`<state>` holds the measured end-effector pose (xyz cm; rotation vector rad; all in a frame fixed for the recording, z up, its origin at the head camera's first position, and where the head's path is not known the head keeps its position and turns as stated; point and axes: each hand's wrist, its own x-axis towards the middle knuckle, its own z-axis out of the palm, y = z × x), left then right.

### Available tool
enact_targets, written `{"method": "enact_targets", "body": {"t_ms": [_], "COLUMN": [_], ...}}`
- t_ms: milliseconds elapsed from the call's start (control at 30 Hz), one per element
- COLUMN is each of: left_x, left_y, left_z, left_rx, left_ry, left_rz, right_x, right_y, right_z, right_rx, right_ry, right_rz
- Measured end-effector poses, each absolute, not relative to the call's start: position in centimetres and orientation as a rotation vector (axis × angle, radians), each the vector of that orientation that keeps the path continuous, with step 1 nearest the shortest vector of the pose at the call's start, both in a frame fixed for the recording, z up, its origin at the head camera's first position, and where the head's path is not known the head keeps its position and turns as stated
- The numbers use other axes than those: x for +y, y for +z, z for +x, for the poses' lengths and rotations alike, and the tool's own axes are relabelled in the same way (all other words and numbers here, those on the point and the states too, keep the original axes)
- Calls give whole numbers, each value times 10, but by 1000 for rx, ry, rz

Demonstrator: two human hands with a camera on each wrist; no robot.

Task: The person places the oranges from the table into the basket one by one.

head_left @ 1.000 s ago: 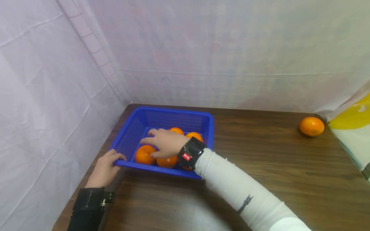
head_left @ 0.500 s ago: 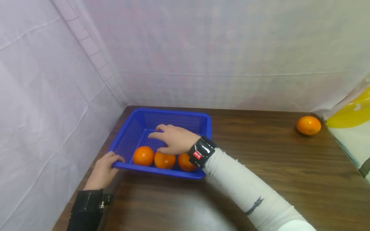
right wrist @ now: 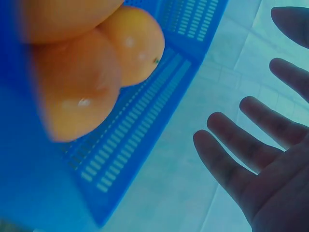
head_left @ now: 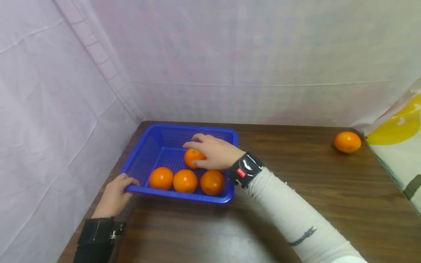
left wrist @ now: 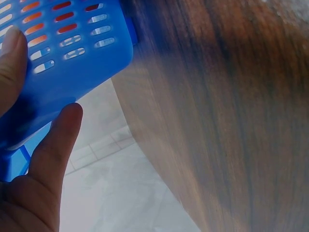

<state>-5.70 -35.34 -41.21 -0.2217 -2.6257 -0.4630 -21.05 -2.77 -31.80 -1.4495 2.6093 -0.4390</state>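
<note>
A blue plastic basket (head_left: 148,151) with slotted walls holds several oranges. Three line its near side: a left orange (head_left: 161,178), a middle orange (head_left: 185,181) and a right orange (head_left: 212,182). Behind them, another orange (head_left: 194,157) is partly covered by my right hand (head_left: 215,151). That hand hovers above the basket, palm down, its fingers spread with nothing between them; the right wrist view shows them apart from the fruit. My left hand (head_left: 116,193) grips the basket's rim at the near left corner, thumb and finger on either side of the wall (left wrist: 72,72).
One more orange (head_left: 347,142) lies by the far right corner of the brown wooden table (head_left: 289,160). Pale cloth hangs behind and to the left. A yellow patterned cloth (head_left: 398,126) borders the right edge.
My right hand has moved rightward and up over the basket, uncovering the near row of oranges. The left hand keeps its hold on the rim. The view has shifted slightly.
</note>
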Motion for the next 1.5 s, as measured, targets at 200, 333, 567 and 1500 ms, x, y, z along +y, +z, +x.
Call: {"method": "enact_targets", "body": {"t_ms": [200, 333, 567, 1500], "left_x": [-354, -355, -355, -357], "left_y": [-411, -412, -414, -415], "left_z": [-56, -56, -56, -56], "left_rx": [-2661, -2642, -2618, -2618], "left_ry": [-465, -462, -452, -442], "left_rz": [-183, -197, -219, -234], "right_x": [-11, 1, 28, 162], "right_y": [-322, -327, -338, -390], "right_z": [-217, -223, -232, -255], "right_rx": [2652, 2679, 2774, 2997], "right_ry": [-477, -500, -505, -497], "right_rz": [-1427, -1449, -1447, -1065]}}
